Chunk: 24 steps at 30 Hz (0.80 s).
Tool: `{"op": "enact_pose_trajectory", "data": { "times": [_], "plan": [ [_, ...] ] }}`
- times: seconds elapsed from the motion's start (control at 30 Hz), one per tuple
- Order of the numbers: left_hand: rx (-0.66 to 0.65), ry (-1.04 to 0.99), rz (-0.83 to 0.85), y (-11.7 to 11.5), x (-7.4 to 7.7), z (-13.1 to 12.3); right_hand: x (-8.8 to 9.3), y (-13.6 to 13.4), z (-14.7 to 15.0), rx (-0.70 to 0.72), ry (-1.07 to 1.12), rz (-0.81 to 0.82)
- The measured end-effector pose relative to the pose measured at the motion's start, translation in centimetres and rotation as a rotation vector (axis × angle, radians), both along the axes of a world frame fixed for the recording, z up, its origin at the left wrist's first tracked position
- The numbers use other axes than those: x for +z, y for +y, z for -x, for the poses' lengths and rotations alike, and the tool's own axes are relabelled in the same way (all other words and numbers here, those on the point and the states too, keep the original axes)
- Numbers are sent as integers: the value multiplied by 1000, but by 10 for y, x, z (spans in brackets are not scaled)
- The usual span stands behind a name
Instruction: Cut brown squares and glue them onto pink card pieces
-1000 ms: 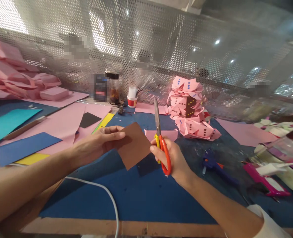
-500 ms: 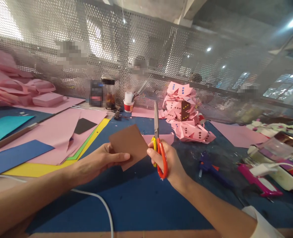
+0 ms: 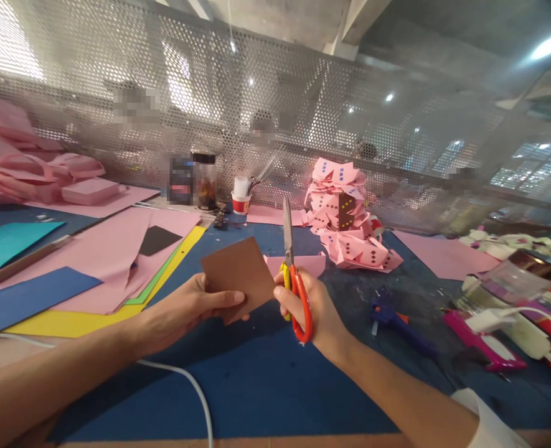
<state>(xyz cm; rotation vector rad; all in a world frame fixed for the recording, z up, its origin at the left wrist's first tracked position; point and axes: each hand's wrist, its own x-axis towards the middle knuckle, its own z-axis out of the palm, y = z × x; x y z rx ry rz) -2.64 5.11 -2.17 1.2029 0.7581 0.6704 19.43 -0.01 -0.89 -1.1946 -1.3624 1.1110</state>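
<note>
My left hand pinches a brown square of paper by its lower left corner and holds it above the blue mat. My right hand grips orange-and-yellow-handled scissors, blades closed and pointing up, right beside the paper's right edge. A pink paper piece lies on the mat just behind the scissors.
A heap of pink dotted paper pieces stands behind. Pink, yellow, blue and teal sheets cover the left. A blue glue gun, a pink one, a jar, a paper cup and a white cable are nearby. A perforated metal screen backs the table.
My left hand turned the brown paper and shifted its grip from the upper left edge to the lower corner. The scissors stayed upright beside it, moving slightly left.
</note>
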Motion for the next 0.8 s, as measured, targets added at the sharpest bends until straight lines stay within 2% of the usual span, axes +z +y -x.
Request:
{"op": "enact_pose_trajectory", "data": {
  "times": [0.2,0.33,0.53,0.67,0.8],
  "plan": [
    [52,14,-75,8,-3,6,2,-1,-3,41,-26,24],
    [101,-15,-127,10,4,9,-1,0,-6,99,-84,3],
    [159,-91,-189,10,14,13,-7,1,-7,175,-92,93],
    [221,-125,-241,16,15,18,-4,-1,-9,213,-170,163],
    [240,-139,-252,18,17,21,1,-4,-9,236,-215,167]
  ]
}}
